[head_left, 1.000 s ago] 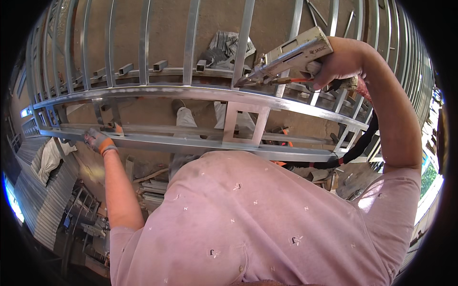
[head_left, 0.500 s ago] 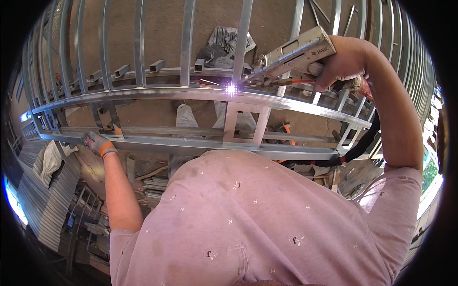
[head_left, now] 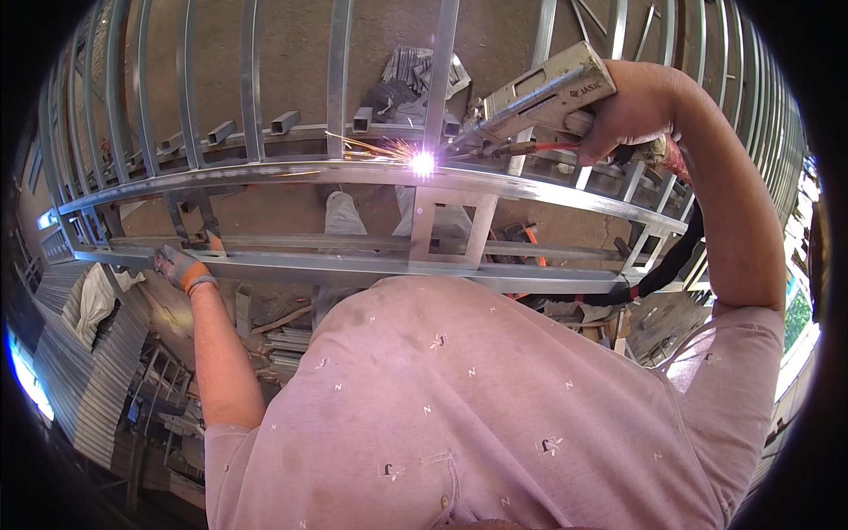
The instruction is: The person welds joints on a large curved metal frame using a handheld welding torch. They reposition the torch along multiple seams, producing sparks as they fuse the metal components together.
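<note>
My bare right hand [head_left: 634, 110] is wrapped round the grip of a boxy, pale metal welding gun [head_left: 549, 93]. Its nozzle points down and left at the far rail [head_left: 336, 174] of a bright steel tube frame. A white-violet glare [head_left: 423, 162] burns where an upright bar [head_left: 436, 79] meets that rail, and orange sparks [head_left: 380, 148] fly off to the left. The glare hides the joint itself. At the left, my left hand [head_left: 183, 268], in a grey and orange glove, grips the near rail [head_left: 336, 269]. A small square tube frame [head_left: 454, 226] stands between the two rails.
Parallel steel bars [head_left: 252, 79] run away on the far side. Short square tube ends [head_left: 284, 122] stick out beyond the far rail. A black cable [head_left: 676, 263] hangs below my right arm. Corrugated sheet [head_left: 102, 380] lies at the lower left. Scrap pieces [head_left: 413, 75] lie on the ground.
The glare has grown larger, and a spray of orange sparks now streams left from it. The gun and my right hand have shifted slightly left in view; my left hand stays on the rail.
</note>
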The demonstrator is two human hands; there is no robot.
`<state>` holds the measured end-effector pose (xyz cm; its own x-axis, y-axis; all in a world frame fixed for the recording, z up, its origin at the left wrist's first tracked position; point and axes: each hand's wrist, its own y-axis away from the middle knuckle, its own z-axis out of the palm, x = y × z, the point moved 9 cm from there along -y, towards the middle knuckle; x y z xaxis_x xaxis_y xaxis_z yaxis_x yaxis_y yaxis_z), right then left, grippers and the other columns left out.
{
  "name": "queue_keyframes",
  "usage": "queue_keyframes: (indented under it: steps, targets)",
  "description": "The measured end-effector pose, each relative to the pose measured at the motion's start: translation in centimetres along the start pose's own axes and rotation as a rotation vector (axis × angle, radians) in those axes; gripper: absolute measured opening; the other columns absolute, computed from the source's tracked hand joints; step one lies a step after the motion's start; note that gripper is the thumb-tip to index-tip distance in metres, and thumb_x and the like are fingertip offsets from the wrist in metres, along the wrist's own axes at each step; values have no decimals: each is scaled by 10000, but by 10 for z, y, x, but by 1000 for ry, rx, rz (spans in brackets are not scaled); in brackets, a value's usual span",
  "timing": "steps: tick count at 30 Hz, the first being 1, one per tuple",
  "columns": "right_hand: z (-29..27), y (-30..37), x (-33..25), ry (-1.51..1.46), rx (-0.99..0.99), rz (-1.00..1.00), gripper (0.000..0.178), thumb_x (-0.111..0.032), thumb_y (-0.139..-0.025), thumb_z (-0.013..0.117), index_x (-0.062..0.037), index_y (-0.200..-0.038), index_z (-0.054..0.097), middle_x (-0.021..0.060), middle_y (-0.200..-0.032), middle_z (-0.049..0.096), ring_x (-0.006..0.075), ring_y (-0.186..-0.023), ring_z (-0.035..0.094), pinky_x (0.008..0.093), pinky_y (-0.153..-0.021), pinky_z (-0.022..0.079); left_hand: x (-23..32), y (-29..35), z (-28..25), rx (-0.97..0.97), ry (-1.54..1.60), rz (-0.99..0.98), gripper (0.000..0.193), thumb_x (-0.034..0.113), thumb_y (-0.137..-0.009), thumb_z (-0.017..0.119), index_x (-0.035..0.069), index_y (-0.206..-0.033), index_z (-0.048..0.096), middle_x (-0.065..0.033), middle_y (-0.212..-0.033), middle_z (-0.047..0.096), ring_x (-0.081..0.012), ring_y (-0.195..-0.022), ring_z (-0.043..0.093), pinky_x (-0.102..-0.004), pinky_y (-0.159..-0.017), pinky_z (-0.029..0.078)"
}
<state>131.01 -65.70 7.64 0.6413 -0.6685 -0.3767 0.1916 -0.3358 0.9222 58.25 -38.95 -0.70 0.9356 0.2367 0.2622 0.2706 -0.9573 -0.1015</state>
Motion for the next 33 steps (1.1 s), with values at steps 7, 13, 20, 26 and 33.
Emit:
queue_keyframes:
  steps: [7,13,20,26,33]
  targets:
    - [2,-2,6,-13,-15,5,625,-85,-664,940,-24,-1254,742,142,-1079,798,233,-953,750,374,-906,588,1,-3,0,-11,-62,36,588,404,-1121,465,-46,-1493,539,-239,-1586,488,-378,-1435,489,-425,-1187,412]
    - [1,-1,12,23,7,23,610,-94,-671,942,-28,-1245,748,141,-1067,799,228,-939,752,374,-888,588,7,3,-2,-15,2,-21,595,419,-1123,457,-37,-1497,540,-221,-1589,488,-373,-1431,497,-429,-1179,419]
    - [2,-1,12,34,3,-22,577,-106,-676,946,-24,-1216,760,127,-1022,802,218,-897,751,368,-863,591,11,2,-3,0,-35,24,615,435,-1122,445,-56,-1470,567,-241,-1588,500,-367,-1474,459,-425,-1222,367]
    - [3,0,16,7,-5,-19,560,-91,-677,943,-10,-1199,760,128,-1013,801,199,-862,747,357,-828,596,-20,-15,9,-1,-130,120,637,456,-1112,469,-49,-1492,552,-238,-1593,502,-374,-1459,481,-421,-1200,382]
    - [4,8,25,-56,6,-53,551,-102,-683,948,-6,-1191,760,124,-1009,798,204,-873,735,368,-847,585,-33,-26,16,3,-155,222,634,445,-1113,480,-51,-1503,543,-226,-1605,496,-363,-1459,486,-415,-1193,388]
